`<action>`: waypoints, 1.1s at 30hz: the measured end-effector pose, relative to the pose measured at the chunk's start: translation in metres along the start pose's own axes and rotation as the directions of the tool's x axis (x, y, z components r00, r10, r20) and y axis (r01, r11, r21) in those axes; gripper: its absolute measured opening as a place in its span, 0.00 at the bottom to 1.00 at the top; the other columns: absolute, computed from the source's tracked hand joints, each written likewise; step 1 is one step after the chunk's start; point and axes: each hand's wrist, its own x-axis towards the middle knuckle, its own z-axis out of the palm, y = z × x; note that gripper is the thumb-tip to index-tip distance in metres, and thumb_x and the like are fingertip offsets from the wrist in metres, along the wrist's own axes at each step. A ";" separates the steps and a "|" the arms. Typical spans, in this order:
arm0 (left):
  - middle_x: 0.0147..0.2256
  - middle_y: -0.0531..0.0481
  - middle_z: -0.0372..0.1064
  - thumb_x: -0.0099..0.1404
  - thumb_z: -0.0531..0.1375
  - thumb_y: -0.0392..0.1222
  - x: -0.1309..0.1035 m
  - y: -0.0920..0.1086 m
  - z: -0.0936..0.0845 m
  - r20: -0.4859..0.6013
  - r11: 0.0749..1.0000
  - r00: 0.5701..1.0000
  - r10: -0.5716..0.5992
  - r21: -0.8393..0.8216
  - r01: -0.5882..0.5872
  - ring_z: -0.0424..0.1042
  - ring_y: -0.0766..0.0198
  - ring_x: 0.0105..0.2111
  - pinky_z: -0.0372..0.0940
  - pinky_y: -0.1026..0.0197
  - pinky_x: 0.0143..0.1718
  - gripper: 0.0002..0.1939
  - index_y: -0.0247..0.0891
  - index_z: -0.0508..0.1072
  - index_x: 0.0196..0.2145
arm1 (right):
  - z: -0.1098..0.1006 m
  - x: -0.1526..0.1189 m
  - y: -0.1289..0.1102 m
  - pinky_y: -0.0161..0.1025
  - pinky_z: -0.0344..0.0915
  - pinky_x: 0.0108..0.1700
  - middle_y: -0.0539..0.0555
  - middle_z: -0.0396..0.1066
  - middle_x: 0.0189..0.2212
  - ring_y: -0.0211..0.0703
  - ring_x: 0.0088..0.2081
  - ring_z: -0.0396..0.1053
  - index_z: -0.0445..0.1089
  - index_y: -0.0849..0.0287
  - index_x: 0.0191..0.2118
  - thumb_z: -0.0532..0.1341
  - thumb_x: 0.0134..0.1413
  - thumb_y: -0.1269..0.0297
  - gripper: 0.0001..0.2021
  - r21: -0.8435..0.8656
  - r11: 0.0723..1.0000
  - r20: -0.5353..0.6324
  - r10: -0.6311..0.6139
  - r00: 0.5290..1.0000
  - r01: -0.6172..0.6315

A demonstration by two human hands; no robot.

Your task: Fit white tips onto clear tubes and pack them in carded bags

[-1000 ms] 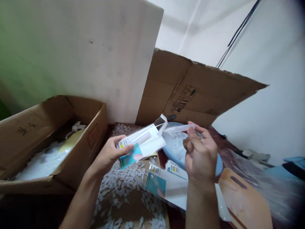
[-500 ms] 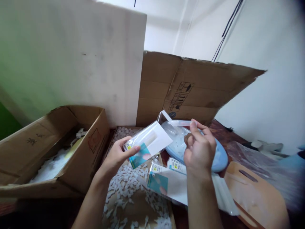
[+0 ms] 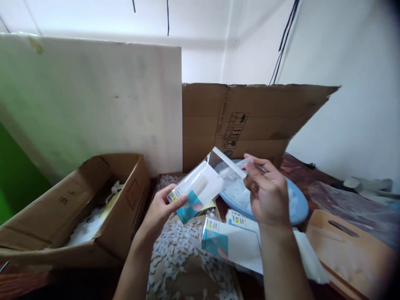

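Note:
My left hand (image 3: 167,205) pinches the lower end of a clear plastic packet (image 3: 198,187), thumb on top. Inside it lie a white card with a teal printed corner and a pale slim item. A whitish strip runs along the packet's open-looking upper edge. My right hand (image 3: 265,183) is closed at that edge, thumb and forefinger pinching a narrow translucent strip (image 3: 246,161); whether the strip is joined to the packet I cannot tell. Below the hands lie similar printed packets (image 3: 231,239), partly behind my right forearm.
Many small white pieces (image 3: 175,246) cover a cardboard tray beneath my hands. An open cardboard box (image 3: 137,200) with white contents stands left. Behind my right hand sits a blue basin (image 3: 301,204); an orange-tan plastic container (image 3: 353,250) lies right. A cardboard sheet (image 3: 256,121) stands behind.
The packet's upper edge has unfolded and lies flatter, stretching toward my right hand. My right fingers still pinch the translucent strip, now tilted. The view has shifted slightly.

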 end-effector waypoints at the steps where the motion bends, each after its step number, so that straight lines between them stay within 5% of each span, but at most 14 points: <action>1: 0.28 0.56 0.63 0.60 0.71 0.52 0.000 0.000 0.000 -0.006 1.000 1.000 0.003 0.007 -0.003 0.61 0.69 0.28 0.58 0.68 0.29 0.18 0.36 0.72 0.32 | 0.001 -0.002 0.000 0.30 0.43 0.21 0.45 0.66 0.21 0.28 0.20 0.50 0.79 0.59 0.45 0.74 0.49 0.63 0.16 -0.029 0.999 0.075 0.018 0.997 -0.016; 6: 0.29 0.55 0.65 0.59 0.71 0.52 0.001 0.000 0.001 -0.043 0.999 0.999 0.000 -0.032 -0.001 0.63 0.69 0.28 0.59 0.68 0.30 0.17 0.36 0.73 0.34 | 0.008 -0.011 0.001 0.32 0.57 0.27 0.51 0.75 0.31 0.36 0.28 0.64 0.82 0.54 0.47 0.63 0.62 0.62 0.12 -0.339 0.939 0.365 0.067 0.929 0.065; 10: 0.30 0.55 0.67 0.61 0.70 0.52 0.001 0.000 -0.001 -0.049 1.000 0.999 0.004 -0.022 -0.005 0.64 0.68 0.29 0.60 0.67 0.30 0.17 0.37 0.74 0.36 | 0.014 -0.016 -0.004 0.33 0.64 0.32 0.53 0.78 0.40 0.38 0.34 0.69 0.81 0.49 0.50 0.57 0.60 0.72 0.19 -0.413 0.897 0.526 0.097 0.845 0.154; 14: 0.29 0.56 0.64 0.61 0.70 0.52 -0.001 0.001 -0.010 -0.054 1.000 0.998 0.025 0.004 -0.025 0.62 0.68 0.28 0.58 0.67 0.30 0.17 0.37 0.73 0.35 | 0.014 -0.019 -0.008 0.33 0.66 0.30 0.55 0.78 0.42 0.43 0.39 0.72 0.79 0.49 0.54 0.58 0.63 0.67 0.19 -0.417 0.904 0.590 0.190 0.785 0.094; 19: 0.30 0.55 0.66 0.60 0.71 0.51 -0.006 0.004 -0.020 -0.020 1.000 1.000 0.016 0.022 -0.016 0.64 0.68 0.30 0.58 0.67 0.31 0.17 0.37 0.73 0.36 | 0.005 -0.020 -0.011 0.33 0.62 0.25 0.48 0.72 0.21 0.38 0.23 0.65 0.72 0.49 0.63 0.55 0.67 0.63 0.22 -0.507 0.862 0.628 0.372 0.683 -0.003; 22: 0.31 0.54 0.67 0.58 0.72 0.51 -0.008 0.007 -0.025 -0.007 1.000 1.000 -0.009 0.025 0.009 0.65 0.68 0.30 0.59 0.67 0.32 0.18 0.38 0.73 0.37 | 0.003 -0.021 -0.016 0.33 0.60 0.24 0.47 0.70 0.19 0.38 0.23 0.63 0.72 0.48 0.63 0.56 0.66 0.65 0.23 -0.537 0.843 0.660 0.411 0.629 0.012; 27: 0.28 0.56 0.62 0.58 0.72 0.52 -0.013 0.015 -0.031 0.005 0.993 1.000 0.005 0.117 -0.005 0.61 0.69 0.27 0.56 0.68 0.28 0.18 0.37 0.71 0.34 | 0.007 -0.023 -0.025 0.30 0.58 0.23 0.46 0.69 0.20 0.36 0.22 0.60 0.77 0.45 0.58 0.58 0.63 0.69 0.22 -0.524 0.848 0.703 0.377 0.603 0.079; 33: 0.28 0.57 0.61 0.59 0.71 0.52 -0.015 0.018 -0.034 0.015 0.990 1.000 0.023 0.140 -0.025 0.59 0.70 0.27 0.54 0.68 0.27 0.19 0.37 0.70 0.33 | 0.014 -0.028 -0.024 0.31 0.64 0.26 0.49 0.76 0.28 0.35 0.24 0.65 0.77 0.44 0.57 0.57 0.60 0.72 0.24 -0.470 0.881 0.702 0.411 0.582 -0.055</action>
